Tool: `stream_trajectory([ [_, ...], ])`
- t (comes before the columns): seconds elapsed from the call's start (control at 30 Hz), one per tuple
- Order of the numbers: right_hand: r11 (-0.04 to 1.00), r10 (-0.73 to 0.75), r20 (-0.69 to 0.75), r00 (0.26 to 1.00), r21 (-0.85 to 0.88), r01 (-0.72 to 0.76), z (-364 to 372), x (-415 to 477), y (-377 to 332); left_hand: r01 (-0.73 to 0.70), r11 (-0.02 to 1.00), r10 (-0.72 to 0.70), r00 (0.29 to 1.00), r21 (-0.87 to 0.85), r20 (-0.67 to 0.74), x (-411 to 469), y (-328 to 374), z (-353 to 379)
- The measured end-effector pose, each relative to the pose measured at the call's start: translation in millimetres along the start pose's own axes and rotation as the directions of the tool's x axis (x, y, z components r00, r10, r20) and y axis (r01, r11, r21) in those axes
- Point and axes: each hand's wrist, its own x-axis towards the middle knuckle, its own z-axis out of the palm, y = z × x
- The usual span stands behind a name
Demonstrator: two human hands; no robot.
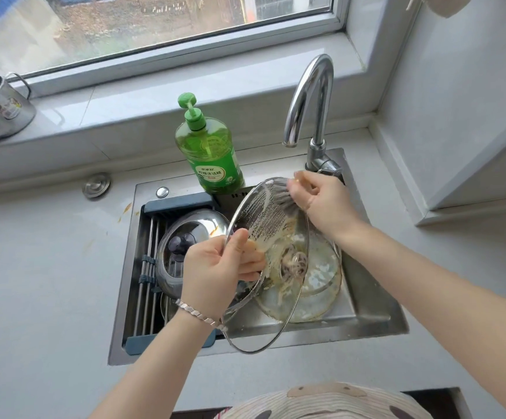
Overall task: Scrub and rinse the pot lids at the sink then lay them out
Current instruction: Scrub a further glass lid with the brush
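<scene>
Over the sink (375,322), left hand (215,273) fingers (253,264) clamp the tilted glass lid (275,225) at its left rim; right hand (321,204) fingers (295,192) curl, blurred, at its far rim, grasp unclear.

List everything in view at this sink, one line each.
Sink: 1, steel, in grey counter.
Drain rack: 1, blue-ended, across the sink's left side.
Held glass lid: 1, clear, soiled, tilted over the sink.
Glass lid in basin: at least 1, clear, greasy, beneath it.
Steel lid: 1, silver, on the drain rack.
Soap bottle: 1, green, behind the sink.
Faucet: 1, chrome, back right.
Mug: 1, steel, windowsill, left.
Left hand: 1, grips the held lid's left rim.
Right hand: 1, at its upper rim; grip unclear.
</scene>
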Motion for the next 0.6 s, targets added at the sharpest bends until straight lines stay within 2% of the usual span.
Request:
stream_trajectory([
  [0.1,0.982,-0.189,0.214,0.958,0.027,0.188,16.4,-33.6,-18.8,-0.019,0.999,0.020,0.999,0.030,-0.028,4.7,1.1,-2.5],
  [0.13,0.977,-0.214,0.223,0.951,0.025,0.214,18.0,-36.4,-19.4,-0.017,0.999,0.018,0.999,0.033,-0.026,5.9,1.6,-4.4],
  [0.17,0.980,-0.199,0.175,0.964,0.012,0.199,14.5,-29.1,-16.5,-0.013,0.999,0.014,1.000,0.030,-0.018,6.2,2.2,-5.2],
  [0.23,0.999,-0.032,0.003,0.999,0.015,0.032,3.4,-6.5,-7.2,-0.013,1.000,0.013,1.000,0.029,-0.003,3.7,1.8,-4.0],
  [0.27,0.999,0.033,-0.038,0.999,0.008,-0.033,1.0,-2.1,-4.1,-0.014,0.999,0.014,1.000,0.029,0.000,1.6,1.4,-2.0],
  [0.3,1.000,0.030,-0.038,0.999,0.005,-0.030,2.2,-5.9,-3.6,-0.011,1.000,0.011,1.000,0.026,0.000,0.2,1.3,-0.1],
  [0.4,0.969,-0.238,0.158,0.958,-0.026,0.245,17.0,-36.4,-14.0,0.007,1.000,-0.007,1.000,0.007,-0.021,2.9,0.6,-0.3],
  [0.43,0.960,-0.266,0.201,0.943,-0.037,0.279,18.1,-40.8,-10.9,0.014,1.000,-0.014,1.000,-0.004,-0.024,3.8,0.7,-1.7],
  [0.47,0.964,-0.241,0.192,0.952,-0.065,0.257,14.4,-36.0,-4.0,0.021,1.000,-0.022,0.999,-0.018,-0.027,3.9,1.5,-2.3],
  [0.57,0.998,0.036,0.040,0.999,-0.050,-0.034,-5.0,-5.7,21.5,0.022,0.999,-0.023,0.999,-0.048,-0.026,0.6,4.8,0.8],
  [0.6,0.997,0.053,0.021,0.998,-0.066,-0.051,-5.2,-5.9,24.6,0.019,0.999,-0.021,0.999,-0.051,-0.035,-0.3,5.8,3.1],
])
